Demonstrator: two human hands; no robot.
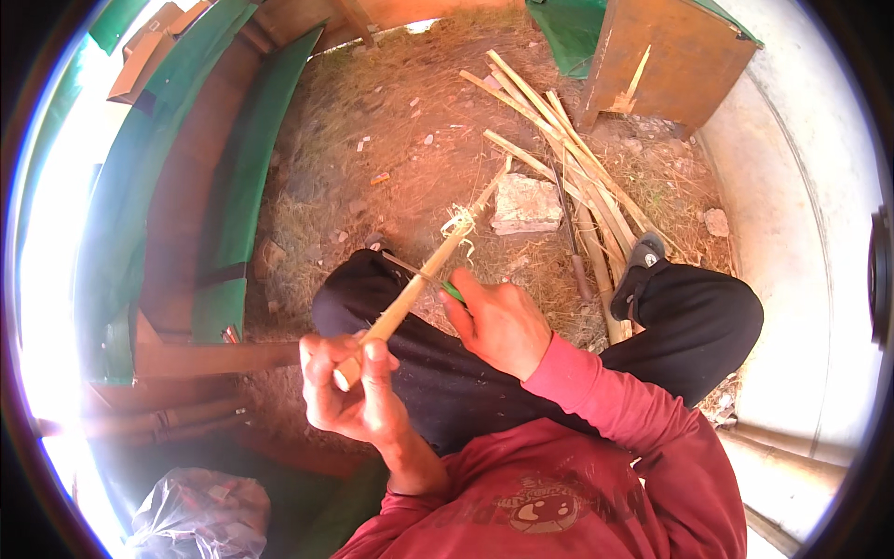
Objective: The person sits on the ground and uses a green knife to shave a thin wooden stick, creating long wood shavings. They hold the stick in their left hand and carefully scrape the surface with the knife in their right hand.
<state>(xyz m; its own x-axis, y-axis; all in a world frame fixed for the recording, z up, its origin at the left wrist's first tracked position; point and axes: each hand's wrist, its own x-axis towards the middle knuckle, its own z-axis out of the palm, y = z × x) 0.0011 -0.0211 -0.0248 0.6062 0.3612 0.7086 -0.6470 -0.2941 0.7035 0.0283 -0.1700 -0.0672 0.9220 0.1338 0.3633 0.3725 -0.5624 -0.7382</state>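
My left hand (365, 412) is closed around the near end of a pale bamboo stick (399, 310), with thumb and fingers on either side of it. From there the stick slants away from me, up and to the right, over my lap. Curled shavings (456, 222) cling to its far part. In my closed right hand (507, 324) is a knife (453, 291) with a green handle. Its thin blade lies across the stick around the middle, pointing left. My fingers cover most of the handle.
Long bamboo strips (596, 177) lie piled ahead on the right, beside a stone block (527, 205). A long tool with a wooden handle (579, 275) rests along the pile. Green-covered benches (247, 186) line the left, above a clear plastic bag (200, 514). A brown wooden panel (666, 70) stands far right.
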